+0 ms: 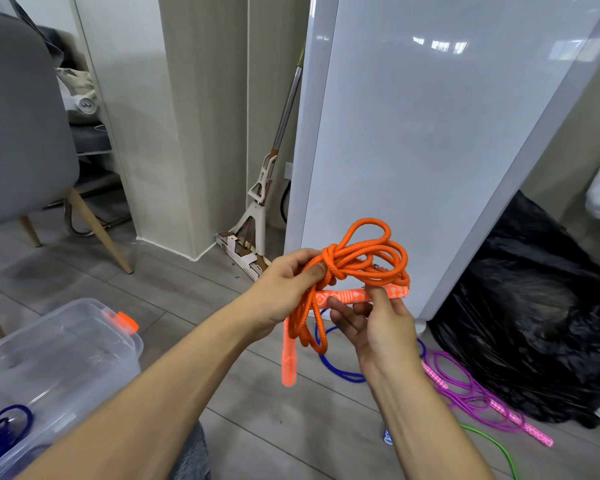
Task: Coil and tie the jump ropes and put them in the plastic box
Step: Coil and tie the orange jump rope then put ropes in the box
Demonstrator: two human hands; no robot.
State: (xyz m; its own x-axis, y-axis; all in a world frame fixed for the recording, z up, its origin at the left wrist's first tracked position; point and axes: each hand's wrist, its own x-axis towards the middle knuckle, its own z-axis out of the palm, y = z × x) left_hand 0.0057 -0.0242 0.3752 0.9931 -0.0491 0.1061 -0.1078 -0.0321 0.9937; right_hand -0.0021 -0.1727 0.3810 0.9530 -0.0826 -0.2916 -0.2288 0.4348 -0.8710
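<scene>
An orange jump rope (361, 258) is bundled in loops with a knot near its middle, held up in front of me. My left hand (288, 289) grips the bundle just left of the knot. My right hand (378, 323) pinches one orange-and-white patterned handle (347, 295) lying crosswise. The other handle (289, 358) hangs straight down below my left hand. The clear plastic box (66, 358) with an orange latch stands open at the lower left, and a coiled dark blue rope (4, 427) lies inside it.
On the wood floor lie a blue rope (329, 365), a purple rope with pink handles (471, 393) and a green rope (496, 445). A black rubbish bag (534, 306) sits at the right beside a white panel (413, 150). A grey chair (21, 133) and a mop (264, 188) stand behind.
</scene>
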